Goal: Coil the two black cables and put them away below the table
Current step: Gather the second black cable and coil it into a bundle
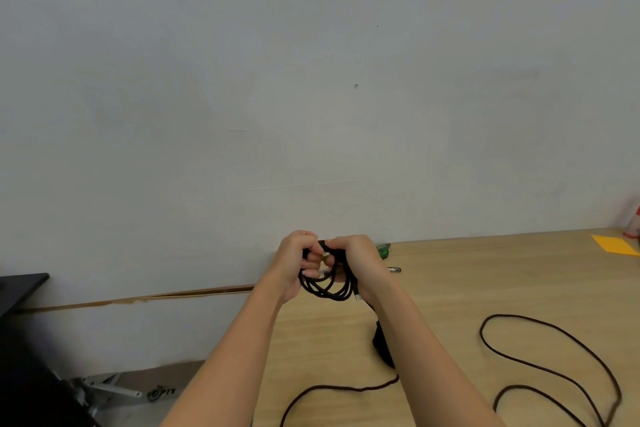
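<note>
Pale wooden surface [485, 288] by a grey wall [242, 80] is carrying a loose black braided cable [502, 315]; above its edge, left hand [298, 260] and right hand [358, 260] are gripping a coiled black cable [325, 292], fingers [310, 264] curling tightly round its loops.

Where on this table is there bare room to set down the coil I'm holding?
The widest bare tabletop for the coil lies along the wall, between the small silver plug and the orange paper, beyond the loose cable. A smaller patch sits between your forearms. The near right is crowded with that cable's loops.
</note>
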`<control>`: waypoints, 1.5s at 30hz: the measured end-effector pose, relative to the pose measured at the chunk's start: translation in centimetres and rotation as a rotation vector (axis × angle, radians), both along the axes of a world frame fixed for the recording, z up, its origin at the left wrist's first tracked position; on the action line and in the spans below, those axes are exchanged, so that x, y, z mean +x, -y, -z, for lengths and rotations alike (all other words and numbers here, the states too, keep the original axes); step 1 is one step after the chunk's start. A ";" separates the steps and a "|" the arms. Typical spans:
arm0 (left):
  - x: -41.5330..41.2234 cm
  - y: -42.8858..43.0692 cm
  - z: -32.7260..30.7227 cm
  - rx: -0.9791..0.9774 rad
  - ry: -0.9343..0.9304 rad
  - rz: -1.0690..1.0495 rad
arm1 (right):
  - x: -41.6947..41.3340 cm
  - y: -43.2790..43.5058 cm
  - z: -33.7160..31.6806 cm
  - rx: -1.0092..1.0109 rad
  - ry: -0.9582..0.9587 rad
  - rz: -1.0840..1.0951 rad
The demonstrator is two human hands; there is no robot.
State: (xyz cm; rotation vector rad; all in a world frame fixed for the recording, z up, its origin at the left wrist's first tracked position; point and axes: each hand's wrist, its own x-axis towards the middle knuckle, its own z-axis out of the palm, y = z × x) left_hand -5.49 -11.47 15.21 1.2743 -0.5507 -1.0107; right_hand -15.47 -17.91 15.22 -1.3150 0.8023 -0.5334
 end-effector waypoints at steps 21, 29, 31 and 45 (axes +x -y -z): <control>-2.3 1.8 0.2 -0.057 0.389 -0.342 | 1.2 0.3 -0.9 0.008 -0.009 0.048; -1.6 1.2 1.4 -0.126 -0.101 0.005 | 0.8 1.1 -1.8 0.166 0.192 0.286; -1.4 0.3 3.4 -0.101 0.027 0.280 | 0.5 1.9 -2.5 0.269 0.310 0.392; 2.4 -1.2 5.0 0.234 0.777 -0.143 | -1.7 5.0 -0.4 -0.170 -0.127 0.562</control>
